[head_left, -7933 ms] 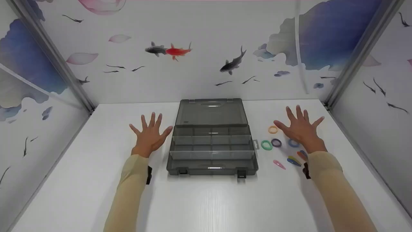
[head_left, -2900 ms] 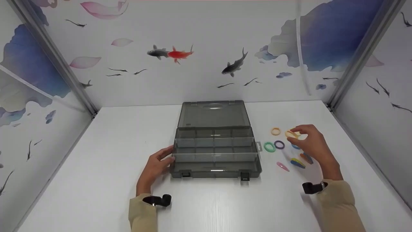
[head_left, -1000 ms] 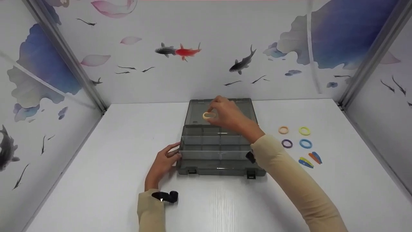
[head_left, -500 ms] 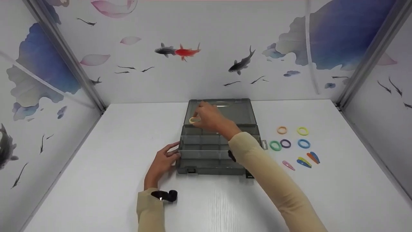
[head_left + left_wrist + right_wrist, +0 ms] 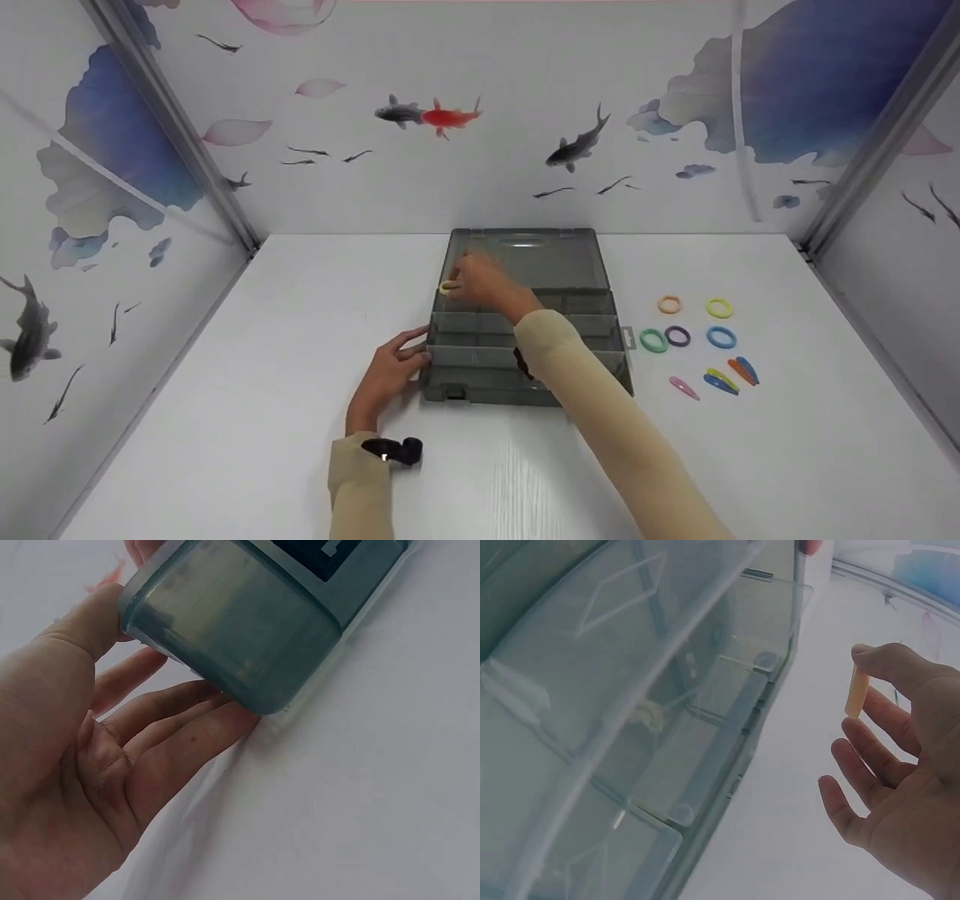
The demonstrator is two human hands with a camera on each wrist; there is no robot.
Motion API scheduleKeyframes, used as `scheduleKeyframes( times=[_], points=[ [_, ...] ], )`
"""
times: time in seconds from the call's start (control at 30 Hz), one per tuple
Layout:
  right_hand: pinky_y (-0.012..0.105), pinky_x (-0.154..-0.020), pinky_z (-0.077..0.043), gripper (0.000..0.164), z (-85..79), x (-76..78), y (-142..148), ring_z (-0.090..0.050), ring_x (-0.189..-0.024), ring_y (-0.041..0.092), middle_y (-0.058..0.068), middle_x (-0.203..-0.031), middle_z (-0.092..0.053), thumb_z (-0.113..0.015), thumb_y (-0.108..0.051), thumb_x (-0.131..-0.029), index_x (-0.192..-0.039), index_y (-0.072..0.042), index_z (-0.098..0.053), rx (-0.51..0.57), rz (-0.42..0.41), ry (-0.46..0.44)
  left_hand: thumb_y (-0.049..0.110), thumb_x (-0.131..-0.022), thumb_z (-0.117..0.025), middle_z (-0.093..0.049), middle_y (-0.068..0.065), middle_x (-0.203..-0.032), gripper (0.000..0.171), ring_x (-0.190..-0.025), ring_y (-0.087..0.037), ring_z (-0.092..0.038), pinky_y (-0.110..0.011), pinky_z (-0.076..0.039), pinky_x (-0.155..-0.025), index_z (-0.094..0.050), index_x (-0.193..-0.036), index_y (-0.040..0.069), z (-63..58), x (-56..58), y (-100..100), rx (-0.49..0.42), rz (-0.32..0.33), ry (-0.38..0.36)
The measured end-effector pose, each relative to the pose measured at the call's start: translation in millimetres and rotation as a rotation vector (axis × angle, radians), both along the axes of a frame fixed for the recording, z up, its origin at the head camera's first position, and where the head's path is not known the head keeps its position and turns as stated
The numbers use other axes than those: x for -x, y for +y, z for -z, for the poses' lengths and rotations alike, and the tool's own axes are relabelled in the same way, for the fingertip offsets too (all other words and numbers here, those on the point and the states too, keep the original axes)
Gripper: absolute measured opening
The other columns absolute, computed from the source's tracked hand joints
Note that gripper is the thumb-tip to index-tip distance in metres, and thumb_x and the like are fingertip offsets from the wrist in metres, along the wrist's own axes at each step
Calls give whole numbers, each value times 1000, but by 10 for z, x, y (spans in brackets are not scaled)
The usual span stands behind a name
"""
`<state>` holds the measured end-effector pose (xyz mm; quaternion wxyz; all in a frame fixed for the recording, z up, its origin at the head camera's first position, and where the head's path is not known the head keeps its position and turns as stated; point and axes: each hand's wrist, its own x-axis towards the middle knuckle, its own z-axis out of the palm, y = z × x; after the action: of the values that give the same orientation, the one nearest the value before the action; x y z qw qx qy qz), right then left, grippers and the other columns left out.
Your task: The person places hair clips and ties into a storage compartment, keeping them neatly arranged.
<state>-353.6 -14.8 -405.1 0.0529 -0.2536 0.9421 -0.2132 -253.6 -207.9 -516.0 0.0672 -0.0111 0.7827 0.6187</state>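
Note:
My right hand (image 5: 484, 283) pinches a pale yellow hair tie (image 5: 445, 288) between thumb and fingertips. It is above the back left corner of a grey translucent compartment box (image 5: 499, 394), whose lid (image 5: 555, 266) lies back. In the right wrist view the hair tie (image 5: 857, 694) appears edge-on, beside the box's clear walls. On the box's left side, my left hand (image 5: 384, 379) holds the edge. The left wrist view has the thumb at the upper edge of the box (image 5: 232, 622) and the other fingers against its lower edge. My right forearm hides part of the front compartments.
Right of the box lie more hair ties: orange (image 5: 670, 304), yellow (image 5: 719, 308), green (image 5: 653, 340), purple (image 5: 678, 336) and blue (image 5: 721, 337). Nearer lie a pink hair clip (image 5: 684, 388) and several other coloured clips (image 5: 722, 381). Printed walls (image 5: 495, 187) enclose the white table (image 5: 300, 300).
Both hands were spread over the table. My left hand has taken hold of the box; my right picked up the pale yellow hair tie, carried it left across the box and lowered slightly.

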Motion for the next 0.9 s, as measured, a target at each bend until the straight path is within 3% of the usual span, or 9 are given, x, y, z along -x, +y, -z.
scheduleKeyframes(
  times=[0.2, 0.37, 0.5, 0.7, 0.9],
  points=[
    [47, -101, -49, 31, 87, 8, -3, -58, -115, 32, 16, -125, -62, -71, -22, -93, -115, -1, -72, 7, 15, -30, 16, -96, -62, -54, -16, -148, 52, -137, -34, -53, -55, -46, -107, -53, -146, 27, -12, 0, 33, -1, 4, 0],
    [44, -91, -54, 27, 149, 24, -21, -63, -98, 26, 16, -112, -69, -69, -21, -95, -111, 0, -72, 18, 0, -73, 14, -96, -60, -54, -18, -147, 51, -136, -34, -54, -55, -48, -104, -53, -146, 25, -8, -4, 20, -10, -8, -4],
    [44, -85, -55, 25, 195, 48, -24, -58, -84, 21, 17, -106, -71, -67, -20, -96, -107, 2, -72, 14, 12, -91, 15, -96, -61, -55, -18, -146, 51, -136, -35, -54, -56, -48, -105, -54, -145, 25, 13, 1, 2, -3, -14, 8],
    [45, -88, -55, 26, 282, 90, -34, -65, -94, 28, 19, -109, -71, -68, -18, -95, -109, 3, -71, 7, 13, -87, 14, -95, -61, -55, -17, -147, 52, -136, -36, -54, -56, -47, -105, -53, -146, 26, 10, -19, 2, -1, -20, 7],
    [43, -85, -55, 24, 298, 100, -3, -62, -86, 23, 17, -107, -71, -70, -16, -93, -108, 2, -72, 59, 45, -127, 15, -95, -61, -55, -16, -147, 52, -135, -34, -54, -54, -48, -105, -54, -145, 28, 15, -16, 11, -1, -14, 12]
  ],
)
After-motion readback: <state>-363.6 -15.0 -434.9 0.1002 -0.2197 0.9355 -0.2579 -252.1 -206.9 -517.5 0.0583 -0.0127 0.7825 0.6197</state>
